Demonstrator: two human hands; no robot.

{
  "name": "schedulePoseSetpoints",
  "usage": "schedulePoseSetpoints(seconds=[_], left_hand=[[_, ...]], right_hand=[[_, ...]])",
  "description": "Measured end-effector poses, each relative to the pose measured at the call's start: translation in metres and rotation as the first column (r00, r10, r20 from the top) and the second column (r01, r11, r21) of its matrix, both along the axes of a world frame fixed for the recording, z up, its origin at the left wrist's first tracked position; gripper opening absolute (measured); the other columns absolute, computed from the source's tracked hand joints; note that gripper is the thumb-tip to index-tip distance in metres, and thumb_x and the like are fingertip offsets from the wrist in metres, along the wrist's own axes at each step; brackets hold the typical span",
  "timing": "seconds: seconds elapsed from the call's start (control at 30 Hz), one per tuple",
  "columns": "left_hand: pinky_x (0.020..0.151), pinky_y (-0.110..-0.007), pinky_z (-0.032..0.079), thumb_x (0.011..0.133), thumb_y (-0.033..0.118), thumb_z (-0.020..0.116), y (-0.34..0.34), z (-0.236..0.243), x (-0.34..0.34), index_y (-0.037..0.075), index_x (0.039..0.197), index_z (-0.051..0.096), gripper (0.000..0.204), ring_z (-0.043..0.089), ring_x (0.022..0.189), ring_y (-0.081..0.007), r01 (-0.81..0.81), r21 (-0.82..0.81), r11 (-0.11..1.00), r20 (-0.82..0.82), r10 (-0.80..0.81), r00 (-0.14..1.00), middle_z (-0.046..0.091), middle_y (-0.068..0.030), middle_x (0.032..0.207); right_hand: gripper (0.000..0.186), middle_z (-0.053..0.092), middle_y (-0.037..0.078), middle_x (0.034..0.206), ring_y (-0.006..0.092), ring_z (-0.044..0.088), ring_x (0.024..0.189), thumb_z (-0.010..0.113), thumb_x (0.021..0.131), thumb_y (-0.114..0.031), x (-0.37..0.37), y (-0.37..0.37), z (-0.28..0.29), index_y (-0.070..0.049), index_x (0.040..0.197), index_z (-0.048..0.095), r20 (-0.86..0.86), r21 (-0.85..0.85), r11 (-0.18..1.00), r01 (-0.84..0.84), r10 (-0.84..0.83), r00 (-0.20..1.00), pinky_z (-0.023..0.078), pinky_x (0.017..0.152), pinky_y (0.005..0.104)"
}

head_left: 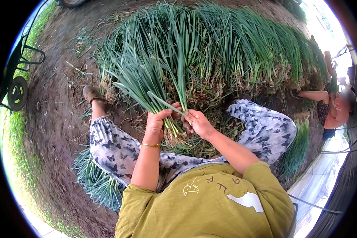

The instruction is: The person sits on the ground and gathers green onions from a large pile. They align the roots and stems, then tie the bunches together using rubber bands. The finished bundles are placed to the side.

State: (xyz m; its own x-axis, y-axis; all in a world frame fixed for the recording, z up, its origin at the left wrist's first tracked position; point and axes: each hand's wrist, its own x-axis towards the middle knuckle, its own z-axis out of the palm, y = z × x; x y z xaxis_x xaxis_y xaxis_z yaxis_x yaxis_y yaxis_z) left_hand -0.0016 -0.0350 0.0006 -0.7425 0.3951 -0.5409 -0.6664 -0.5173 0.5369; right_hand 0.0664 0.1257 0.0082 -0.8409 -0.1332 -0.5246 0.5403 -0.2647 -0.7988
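Olive shirt (206, 208) foremost, brown soil (51, 135) beyond; left hand (158, 119) clamps green onions (144, 83), right hand (199, 123) a stalk (181, 75).

Long-leaved green onion bunch (144, 85), slanting leftward

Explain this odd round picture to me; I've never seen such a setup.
No robot here: a person works bare-handed. The single view comes from a wide fisheye camera worn on the head, looking down, so straight edges bend. The left hand holds a bunch of green stalks, pale root ends toward the body. The right hand pinches another long stalk beside it. Ahead, a long heap of similar plants lies on bare soil; a smaller heap sits lower left.
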Motion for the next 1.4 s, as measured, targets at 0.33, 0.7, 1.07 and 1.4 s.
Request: schedulePoseSetpoints(seconds=[0.33,0.7,1.07,1.4], left_hand=[[0.073,-0.039,0.055,0.074,-0.002,0.059,0.005,-0.001,0.009,-0.006,0.096,0.058,0.022,0.066,0.082,-0.0276,0.101,-0.085,0.991,-0.096,-0.109,0.989,0.064,-0.0142,0.085],[0.058,-0.031,0.052,0.077,0.006,0.07,0.007,0.017,0.029,-0.002,0.103,0.054,0.032,0.057,0.058,-0.0165,0.3,0.136,0.944,-0.098,-0.288,0.953,0.057,-0.0073,0.075],[0.067,-0.026,0.052,0.081,0.005,0.063,-0.047,0.053,-0.011,0.004,0.137,0.031,0.064,0.052,0.073,-0.0113,-0.15,0.77,0.62,0.03,0.199,0.98,0.051,-0.0048,0.09],[0.073,-0.029,0.049,0.085,0.004,0.059,-0.058,0.01,-0.021,0.001,0.133,0.039,0.053,0.053,0.072,-0.0124,-0.353,0.696,0.625,0.17,0.334,0.927,0.052,-0.002,0.082]], right_hand=[[0.058,0.053,0.016,0.115,0.0329,0.052,0.106,0.062,0.083,-0.044,-0.008,-0.003,0.018,-0.001,0.119,0.047,-0.097,0.844,0.52,-0.129,0.385,0.918,0.042,0.087,0.0396],[0.096,0.008,0.022,0.15,0.0394,0.004,0.14,0.058,0.077,-0.064,-0.113,-0.006,0.032,-0.009,0.145,0.018,-0.269,0.963,0.13,0.235,0.459,0.847,0.011,0.11,0.0546],[0.035,0.059,0.019,0.109,0.0322,0.057,0.1,0.055,0.089,-0.027,-0.144,0.114,-0.056,0.0,0.111,0.058,-0.317,0.839,0.411,0.357,-0.164,0.934,0.045,0.085,0.0416],[0.026,0.06,0.015,0.093,0.032,0.054,0.093,0.062,0.078,-0.013,-0.096,0.102,-0.1,-0.002,0.101,0.057,-0.011,0.985,-0.168,0.043,0.187,0.982,0.041,0.083,0.0464]])
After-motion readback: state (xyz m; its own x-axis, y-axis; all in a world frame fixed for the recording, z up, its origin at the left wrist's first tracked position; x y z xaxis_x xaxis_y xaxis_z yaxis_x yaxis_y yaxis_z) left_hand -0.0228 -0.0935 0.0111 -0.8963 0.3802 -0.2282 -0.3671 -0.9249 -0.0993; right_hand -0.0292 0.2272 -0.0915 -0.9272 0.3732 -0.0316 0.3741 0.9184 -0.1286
